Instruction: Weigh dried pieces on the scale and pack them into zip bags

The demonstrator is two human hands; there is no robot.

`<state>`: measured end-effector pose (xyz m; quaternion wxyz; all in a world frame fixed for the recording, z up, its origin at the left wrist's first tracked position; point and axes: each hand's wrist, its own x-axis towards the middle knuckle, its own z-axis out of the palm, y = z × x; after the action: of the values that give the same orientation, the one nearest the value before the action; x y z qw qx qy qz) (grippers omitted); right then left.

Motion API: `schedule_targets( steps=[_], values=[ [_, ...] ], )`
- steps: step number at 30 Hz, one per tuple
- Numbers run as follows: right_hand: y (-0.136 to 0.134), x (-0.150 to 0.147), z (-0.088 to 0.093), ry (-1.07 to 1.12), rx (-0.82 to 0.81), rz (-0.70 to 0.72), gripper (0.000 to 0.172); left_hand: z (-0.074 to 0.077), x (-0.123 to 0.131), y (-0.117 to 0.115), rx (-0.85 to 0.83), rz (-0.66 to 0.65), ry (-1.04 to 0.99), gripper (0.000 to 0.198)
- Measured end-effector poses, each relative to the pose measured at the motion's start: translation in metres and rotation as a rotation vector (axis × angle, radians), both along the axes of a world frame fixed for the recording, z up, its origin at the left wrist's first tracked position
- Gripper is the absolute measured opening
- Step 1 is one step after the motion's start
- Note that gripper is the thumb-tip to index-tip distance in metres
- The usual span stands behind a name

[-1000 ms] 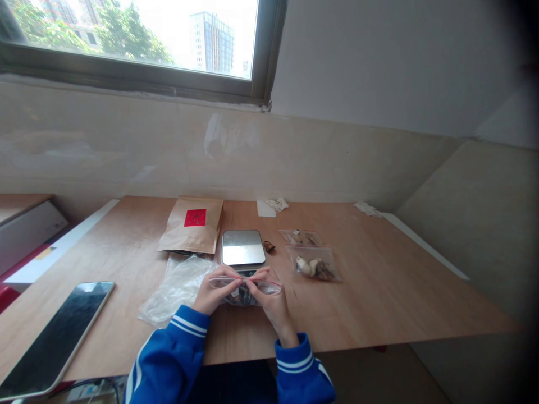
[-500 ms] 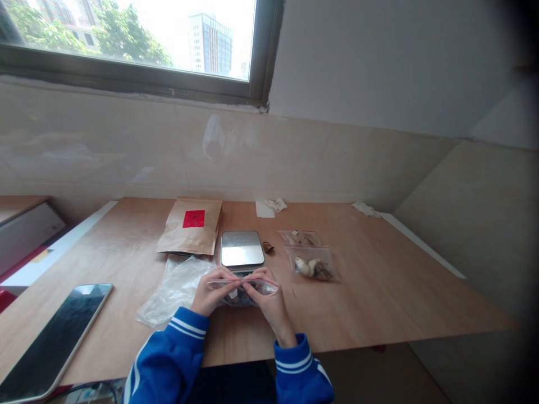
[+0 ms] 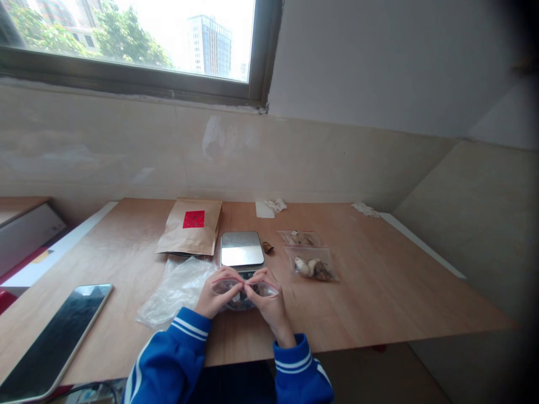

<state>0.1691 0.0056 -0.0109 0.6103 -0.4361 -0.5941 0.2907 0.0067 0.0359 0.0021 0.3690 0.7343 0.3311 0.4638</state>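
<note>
View: head camera, looking down over a wooden table toward a window.

Left hand (image 3: 219, 292): at lower centre of the frame, fingers pinched on the left part of the top edge of a small zip bag (image 3: 245, 289).

Right hand (image 3: 270, 302): just right of the left hand, pinching the right part of the same edge.

Grip: narrow on both sides; the 2 hands nearly meet at the middle of the bag's red-lined seal, each holding the plastic between thumb and fingers.

Held bag: above the table between the 2 hands, just in front of the scale, with dark pieces (image 3: 240, 304) sagging in its bottom. They are too small to identify.

Beside the hands: a crumpled clear plastic bag (image 3: 174, 292) lies just left, touching the left hand's side.

Upper centre: a steel-topped digital scale (image 3: 242, 248) sits just beyond the hands, with a kraft paper bag (image 3: 189, 229) bearing a red label to its left.

Right of scale: a small brown piece (image 3: 268, 247) and 2 zip bags (image 3: 310, 264) of pale and brown pieces.

Lower left: a smartphone (image 3: 54, 336) lies face up on the wooden table (image 3: 379, 297).
</note>
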Motion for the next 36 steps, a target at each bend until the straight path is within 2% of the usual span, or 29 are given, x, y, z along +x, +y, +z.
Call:
schedule_targets(
  steps=[7,18,25,28,33,36],
  values=[
    [-0.001,-0.002,0.000,0.090,-0.078,0.040,0.008,-0.004,-0.001,0.003,-0.047,0.083,-0.053,0.014],
    [-0.003,-0.004,0.000,0.130,-0.096,0.032,0.022,-0.004,-0.006,0.005,-0.210,0.066,-0.087,0.027],
    [-0.005,-0.002,-0.001,0.209,-0.245,0.138,0.056,-0.019,-0.005,0.008,-0.567,0.088,-0.391,0.058],
    [-0.003,-0.002,-0.004,0.189,-0.234,0.144,0.061,-0.019,-0.004,0.008,-0.609,0.092,-0.414,0.062],
    [-0.002,-0.004,-0.009,0.141,-0.187,0.058,0.063,-0.017,-0.002,0.007,-0.626,0.075,-0.426,0.067],
    [-0.005,0.000,-0.006,0.133,-0.165,0.034,0.062,-0.019,-0.001,0.007,-0.701,0.002,-0.467,0.079]
  ],
)
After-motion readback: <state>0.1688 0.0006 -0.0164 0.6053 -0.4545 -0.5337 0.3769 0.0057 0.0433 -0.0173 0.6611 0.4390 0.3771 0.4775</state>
